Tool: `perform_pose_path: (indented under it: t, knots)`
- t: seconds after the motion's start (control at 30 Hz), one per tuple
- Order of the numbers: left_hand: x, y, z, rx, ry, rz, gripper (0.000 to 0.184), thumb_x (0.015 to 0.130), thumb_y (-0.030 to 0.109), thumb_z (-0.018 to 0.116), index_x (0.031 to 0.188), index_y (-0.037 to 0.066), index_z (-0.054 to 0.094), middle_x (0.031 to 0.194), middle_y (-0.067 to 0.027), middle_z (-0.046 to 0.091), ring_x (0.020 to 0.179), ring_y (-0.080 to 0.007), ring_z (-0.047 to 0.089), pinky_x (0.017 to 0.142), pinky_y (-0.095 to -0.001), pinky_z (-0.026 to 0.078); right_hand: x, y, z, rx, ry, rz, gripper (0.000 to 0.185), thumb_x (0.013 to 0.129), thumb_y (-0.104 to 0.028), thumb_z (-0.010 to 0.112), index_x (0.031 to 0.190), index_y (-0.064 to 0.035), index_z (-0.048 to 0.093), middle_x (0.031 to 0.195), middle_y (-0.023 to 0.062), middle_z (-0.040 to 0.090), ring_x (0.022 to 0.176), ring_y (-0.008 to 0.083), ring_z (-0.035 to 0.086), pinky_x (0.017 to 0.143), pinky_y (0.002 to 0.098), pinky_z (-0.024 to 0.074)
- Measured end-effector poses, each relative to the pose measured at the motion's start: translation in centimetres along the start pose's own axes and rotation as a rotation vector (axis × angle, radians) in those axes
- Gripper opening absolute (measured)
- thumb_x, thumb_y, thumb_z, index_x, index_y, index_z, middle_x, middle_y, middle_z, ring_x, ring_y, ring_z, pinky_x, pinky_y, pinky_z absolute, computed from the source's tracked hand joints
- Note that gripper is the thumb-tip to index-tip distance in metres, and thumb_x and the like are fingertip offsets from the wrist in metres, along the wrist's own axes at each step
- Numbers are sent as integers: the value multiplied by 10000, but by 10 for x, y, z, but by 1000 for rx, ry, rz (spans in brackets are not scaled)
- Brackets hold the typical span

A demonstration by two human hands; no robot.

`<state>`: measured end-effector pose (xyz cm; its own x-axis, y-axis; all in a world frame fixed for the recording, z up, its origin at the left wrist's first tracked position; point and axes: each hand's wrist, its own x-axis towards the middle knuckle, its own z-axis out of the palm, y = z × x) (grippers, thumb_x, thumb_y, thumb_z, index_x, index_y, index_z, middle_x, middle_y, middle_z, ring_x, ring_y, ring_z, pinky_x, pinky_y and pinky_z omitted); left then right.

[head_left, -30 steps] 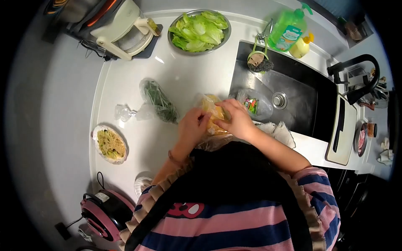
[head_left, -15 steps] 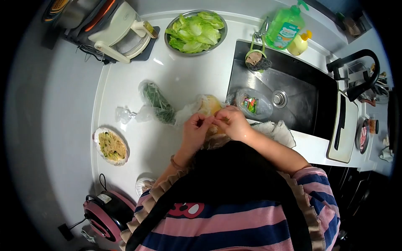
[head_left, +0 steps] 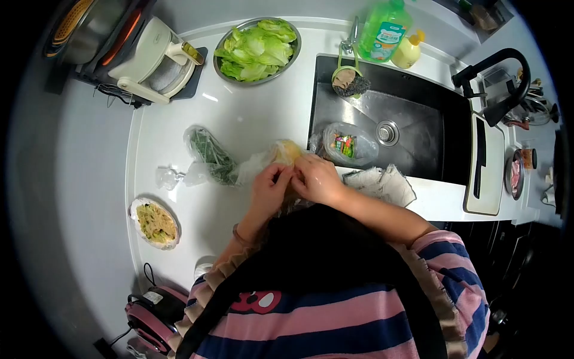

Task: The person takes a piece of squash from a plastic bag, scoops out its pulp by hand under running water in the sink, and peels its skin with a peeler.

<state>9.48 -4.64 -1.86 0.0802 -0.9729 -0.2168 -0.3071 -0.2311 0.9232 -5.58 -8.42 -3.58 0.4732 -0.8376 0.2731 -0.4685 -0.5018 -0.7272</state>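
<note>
Evenly lit, fairly bright ctr; glare streak on the glossy white countertop (head_left: 239, 113), soft shadows nr the hands; light source not visible; heavy fisheye distortion, edges bent w/ black corners; fine detail at fingers unclear.

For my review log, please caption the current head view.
Both hands pinch a clear plastic bag of something yellow, beside a bowl of green leaves and a black sink.

The white counter (head_left: 251, 113) carries a lettuce bowl (head_left: 258, 82) near its back edge, bagged greens (head_left: 210, 157), and a food dish (head_left: 171, 242) near its left edge.
</note>
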Motion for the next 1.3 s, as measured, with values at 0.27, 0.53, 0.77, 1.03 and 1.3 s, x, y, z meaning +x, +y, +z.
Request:
perform_pose_path:
  t: [0.27, 0.53, 0.77, 1.03, 1.3]
  knots:
    - [-6, 13, -3, -99, -53, 32, 254, 814, 242, 691, 902, 20, 604, 770, -24, 592, 686, -101, 516, 626, -250, 433, 4, 10, -10, 149, -119, 184, 160, 707, -116, 663, 799, -42, 555, 760, 111, 579, 761, 315, 583, 633, 391, 478]
    - [-13, -1, -4, 414, 147, 271, 435, 700, 299, 785, 976, 44, 567, 853, -84, 548, 781, -204, 533, 697, -326, 442, -16, 6, -12, 402, -17, 260, 117, 771, -60, 660, 858, -25, 589, 763, 92, 604, 703, 215, 612, 652, 297, 494]
    - [-12, -2, -8, 365, -53, 266, 192, 838, 211, 636, 814, 21, 612, 773, -89, 563, 717, -220, 546, 656, -335, 436, -23, 6, -15, 463, -89, 261, 152, 779, -63, 677, 893, -24, 585, 764, 80, 614, 733, 184, 613, 653, 281, 493]
    - [-20, 2, -1, 165, 38, 154, 179, 883, 176, 557, 842, 6, 599, 733, -108, 567, 673, -210, 541, 624, -321, 426, -20, 7, -13, 463, -100, 244, 147, 771, -82, 713, 845, -13, 606, 783, 78, 597, 762, 160, 587, 705, 261, 464]
    - [-17, -11, 7, 33, 151, 231, 183, 855, 186, 557, 797, 19, 602, 712, -145, 572, 657, -321, 541, 589, -399, 414, -17, 2, -15, 490, -189, 296, 93, 811, -50, 669, 820, -4, 589, 786, 70, 582, 731, 159, 556, 687, 258, 441]
